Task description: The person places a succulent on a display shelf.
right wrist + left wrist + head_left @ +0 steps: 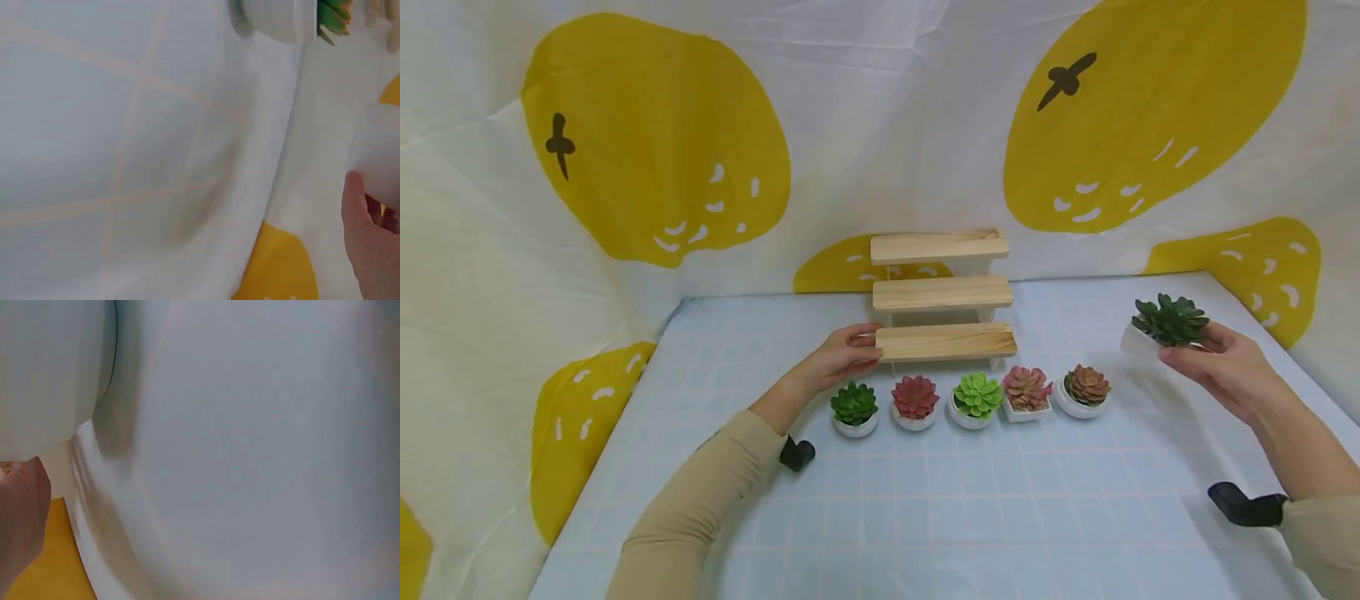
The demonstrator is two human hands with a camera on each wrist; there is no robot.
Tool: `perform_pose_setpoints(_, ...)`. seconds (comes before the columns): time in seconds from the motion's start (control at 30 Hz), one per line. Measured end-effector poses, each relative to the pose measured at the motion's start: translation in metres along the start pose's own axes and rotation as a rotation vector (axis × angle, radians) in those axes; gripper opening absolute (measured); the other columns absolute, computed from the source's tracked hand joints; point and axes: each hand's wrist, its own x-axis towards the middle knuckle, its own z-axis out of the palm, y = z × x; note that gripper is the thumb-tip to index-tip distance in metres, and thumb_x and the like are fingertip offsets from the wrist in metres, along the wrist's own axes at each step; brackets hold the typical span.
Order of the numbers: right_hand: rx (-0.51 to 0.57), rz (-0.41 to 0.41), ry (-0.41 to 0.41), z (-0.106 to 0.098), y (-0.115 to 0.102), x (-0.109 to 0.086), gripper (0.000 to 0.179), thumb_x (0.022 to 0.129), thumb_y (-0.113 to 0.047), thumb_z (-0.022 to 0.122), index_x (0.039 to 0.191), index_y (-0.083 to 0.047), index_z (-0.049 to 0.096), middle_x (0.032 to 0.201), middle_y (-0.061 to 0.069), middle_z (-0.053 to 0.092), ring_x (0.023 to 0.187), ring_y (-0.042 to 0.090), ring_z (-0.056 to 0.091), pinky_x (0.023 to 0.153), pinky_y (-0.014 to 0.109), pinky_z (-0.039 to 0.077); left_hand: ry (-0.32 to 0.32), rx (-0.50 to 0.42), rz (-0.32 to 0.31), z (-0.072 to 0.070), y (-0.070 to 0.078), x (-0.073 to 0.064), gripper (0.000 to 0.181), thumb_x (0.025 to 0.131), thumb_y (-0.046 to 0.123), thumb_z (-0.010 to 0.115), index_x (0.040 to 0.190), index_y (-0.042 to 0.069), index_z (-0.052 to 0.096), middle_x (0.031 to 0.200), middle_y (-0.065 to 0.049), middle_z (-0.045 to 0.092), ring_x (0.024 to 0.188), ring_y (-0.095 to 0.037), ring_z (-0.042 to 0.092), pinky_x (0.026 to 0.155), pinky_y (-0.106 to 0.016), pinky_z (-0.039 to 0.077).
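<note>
Two hands are at work above the worktop (925, 517). The right hand (1232, 375) grips a dark green plant (1172, 321) by its white pot (1138, 340), thumb on the near side and fingers behind. The plant is held clear of the surface, tilted, at the right of the worktop and well apart from the other plants. The left hand (842, 357) is at the left end of the lowest step of a wooden stand (945, 342); it appears to pinch that end, though the left wrist view shows little of the contact.

The stand has three wooden steps, rising toward the back. Five potted plants form a row in front of it. From left to right: a green plant (854, 403), a red plant (915, 397), a light green plant (977, 395), a pink plant (1027, 388) in a square pot, and a brown plant (1086, 385). All five stand upright in white pots. Behind the worktop hangs a white cloth (880, 125) printed with large yellow shapes.
</note>
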Motion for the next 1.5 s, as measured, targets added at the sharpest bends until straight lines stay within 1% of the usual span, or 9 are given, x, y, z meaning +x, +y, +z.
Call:
perform_pose_setpoints(0.17,0.060,-0.036,0.001,0.005,-0.017,0.001,0.090,0.091,-0.004,0.059,0.150,-0.015,-0.008,0.114,-0.007,0.040,0.084,-0.001,0.060,0.070,0.017,0.052,-0.003,-0.009,-0.001,0.000,0.000,0.000,0.055,0.091,-0.003,0.054,0.142,0.006,0.036,0.138,-0.020,0.038,0.098,-0.017,0.053,0.096,-0.035,0.044)
perform_pose_setpoints(0.37,-0.037,-0.072,0.012,0.015,-0.036,0.002,0.068,0.091,-0.008,0.060,0.143,-0.022,0.019,0.111,-0.010,0.041,0.086,-0.003,0.056,0.070,0.013,0.050,0.008,-0.006,0.004,0.002,0.001,-0.002,0.054,0.091,-0.004,0.054,0.142,0.006,0.037,0.139,-0.020,0.037,0.098,-0.017,0.053,0.092,-0.032,0.047)
perform_pose_setpoints(0.5,-0.051,-0.073,0.021,0.023,-0.048,0.004,0.079,0.090,-0.009,0.062,0.149,-0.022,0.011,0.116,-0.008,0.038,0.087,-0.003,0.056,0.072,0.014,0.050,0.020,-0.004,0.007,0.003,0.001,-0.002,0.054,0.091,-0.004,0.054,0.141,0.006,0.038,0.137,-0.020,0.038,0.096,-0.017,0.054,0.088,-0.030,0.049)
perform_pose_setpoints(0.53,-0.044,-0.069,0.018,0.025,-0.051,0.005,0.085,0.090,-0.010,0.062,0.150,-0.023,0.004,0.126,-0.004,0.037,0.087,-0.003,0.057,0.073,0.015,0.050,0.023,-0.004,0.007,0.003,0.001,-0.002,0.054,0.091,-0.005,0.054,0.141,0.006,0.038,0.137,-0.020,0.039,0.096,-0.017,0.054,0.088,-0.030,0.049)
perform_pose_setpoints(0.63,0.015,-0.058,0.005,0.033,-0.060,0.008,0.094,0.090,-0.009,0.061,0.149,-0.020,-0.011,0.149,0.005,0.018,0.086,-0.002,0.059,0.074,0.018,0.052,0.031,-0.006,0.007,0.003,0.001,-0.002,0.053,0.091,-0.005,0.054,0.141,0.006,0.039,0.137,-0.020,0.039,0.098,-0.018,0.054,0.091,-0.032,0.048)
perform_pose_setpoints(0.7,0.045,-0.062,-0.004,0.038,-0.066,0.010,0.095,0.090,-0.009,0.061,0.149,-0.019,-0.013,0.152,0.006,0.011,0.086,-0.001,0.060,0.074,0.019,0.052,0.034,-0.012,0.005,0.003,0.001,-0.001,0.054,0.091,-0.005,0.054,0.141,0.006,0.039,0.138,-0.020,0.038,0.100,-0.019,0.053,0.093,-0.033,0.046)
perform_pose_setpoints(0.9,0.069,-0.094,-0.032,0.057,-0.081,0.017,0.089,0.089,-0.007,0.061,0.151,-0.016,-0.003,0.120,-0.004,0.037,0.089,0.002,0.060,0.074,0.022,0.053,0.038,-0.015,0.001,0.003,0.000,0.000,0.054,0.090,-0.005,0.055,0.141,0.006,0.039,0.139,-0.019,0.038,0.106,-0.022,0.051,0.096,-0.037,0.043)
perform_pose_setpoints(1.23,0.070,-0.167,-0.046,0.092,-0.100,0.030,0.082,0.086,-0.006,0.065,0.149,-0.010,0.013,0.119,0.000,0.040,0.088,0.006,0.060,0.071,0.022,0.054,0.051,-0.047,0.003,0.006,-0.001,0.000,0.054,0.089,-0.008,0.055,0.140,0.005,0.041,0.139,-0.020,0.037,0.109,-0.024,0.050,0.098,-0.038,0.042)
perform_pose_setpoints(1.5,0.004,-0.160,-0.055,0.119,-0.115,0.043,0.085,0.084,-0.010,0.069,0.149,-0.008,0.015,0.119,0.001,0.040,0.094,0.009,0.056,0.073,0.020,0.053,0.068,-0.044,-0.009,0.007,0.001,0.000,0.054,0.088,-0.008,0.056,0.139,0.006,0.042,0.137,-0.019,0.042,0.105,-0.022,0.052,0.096,-0.037,0.044)
